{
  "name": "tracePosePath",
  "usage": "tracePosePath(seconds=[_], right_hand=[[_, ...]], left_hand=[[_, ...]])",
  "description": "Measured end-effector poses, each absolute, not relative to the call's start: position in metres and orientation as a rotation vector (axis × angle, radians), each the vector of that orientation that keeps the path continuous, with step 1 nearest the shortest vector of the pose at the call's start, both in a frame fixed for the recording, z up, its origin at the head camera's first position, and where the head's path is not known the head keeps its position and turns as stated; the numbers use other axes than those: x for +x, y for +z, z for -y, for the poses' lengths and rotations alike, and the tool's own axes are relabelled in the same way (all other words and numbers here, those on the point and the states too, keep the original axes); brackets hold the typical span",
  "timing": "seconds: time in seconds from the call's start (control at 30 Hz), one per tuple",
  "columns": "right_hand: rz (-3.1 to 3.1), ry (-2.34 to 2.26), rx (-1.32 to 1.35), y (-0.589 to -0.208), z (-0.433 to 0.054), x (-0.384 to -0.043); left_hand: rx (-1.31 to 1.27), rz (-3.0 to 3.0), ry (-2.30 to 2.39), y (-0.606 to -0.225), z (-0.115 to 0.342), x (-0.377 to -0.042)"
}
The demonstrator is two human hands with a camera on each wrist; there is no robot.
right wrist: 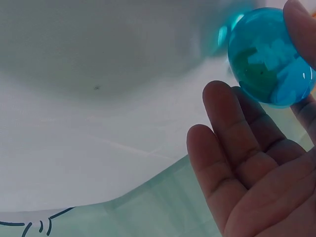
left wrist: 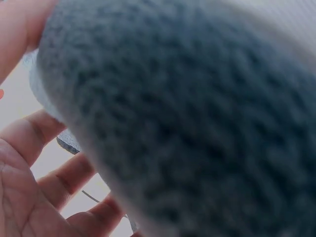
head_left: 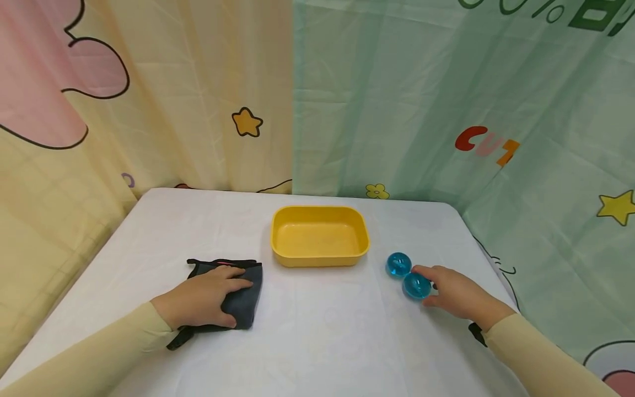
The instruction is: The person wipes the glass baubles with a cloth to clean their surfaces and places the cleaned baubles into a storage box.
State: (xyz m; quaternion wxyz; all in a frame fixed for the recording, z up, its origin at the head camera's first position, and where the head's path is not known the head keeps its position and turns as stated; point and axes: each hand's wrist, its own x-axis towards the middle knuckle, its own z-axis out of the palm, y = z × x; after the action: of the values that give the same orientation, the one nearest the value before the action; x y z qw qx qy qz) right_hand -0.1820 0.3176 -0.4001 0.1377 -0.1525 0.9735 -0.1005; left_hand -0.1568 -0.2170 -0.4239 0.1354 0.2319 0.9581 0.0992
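Observation:
My left hand (head_left: 208, 298) rests with fingers spread on a folded dark grey cloth (head_left: 243, 303) at the left of the table. The cloth's fuzzy surface (left wrist: 187, 118) fills most of the left wrist view and hides the fingertips. At the right, my right hand (head_left: 456, 292) holds a clear blue ball (head_left: 415, 286) between thumb and forefinger. A second clear blue ball (head_left: 398, 264) lies against it, on the far left side. In the right wrist view the thumb touches the held ball (right wrist: 266, 59), while the other fingers (right wrist: 232, 123) extend below it.
A yellow rectangular tray (head_left: 319, 261) stands between the hands, farther back on the white-covered table (head_left: 327, 342). Printed curtains (head_left: 377, 99) hang behind the table and along its sides. A small black item (head_left: 477, 334) shows beneath the right wrist.

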Motion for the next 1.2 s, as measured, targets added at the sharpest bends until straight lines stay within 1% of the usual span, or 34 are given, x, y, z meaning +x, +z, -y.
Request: tracePosePath(seconds=[0.33, 0.77, 0.9, 1.2], right_hand=[[-2.816, -0.258, -0.383, -0.401, -0.315, -0.184], [-2.825, -0.248, -0.433, -0.406, -0.316, -0.183], [-2.829, -0.244, -0.451, -0.406, -0.316, -0.182], [-2.848, -0.256, -0.481, -0.405, -0.316, -0.177]], left_hand=[[0.745, -2.864, 0.273, -0.426, 0.213, -0.156], [0.729, -2.929, 0.359, -0.427, 0.219, -0.154], [0.69, -2.929, 0.474, -0.423, 0.223, -0.154], [0.558, -2.858, 0.908, -0.406, 0.243, -0.156]])
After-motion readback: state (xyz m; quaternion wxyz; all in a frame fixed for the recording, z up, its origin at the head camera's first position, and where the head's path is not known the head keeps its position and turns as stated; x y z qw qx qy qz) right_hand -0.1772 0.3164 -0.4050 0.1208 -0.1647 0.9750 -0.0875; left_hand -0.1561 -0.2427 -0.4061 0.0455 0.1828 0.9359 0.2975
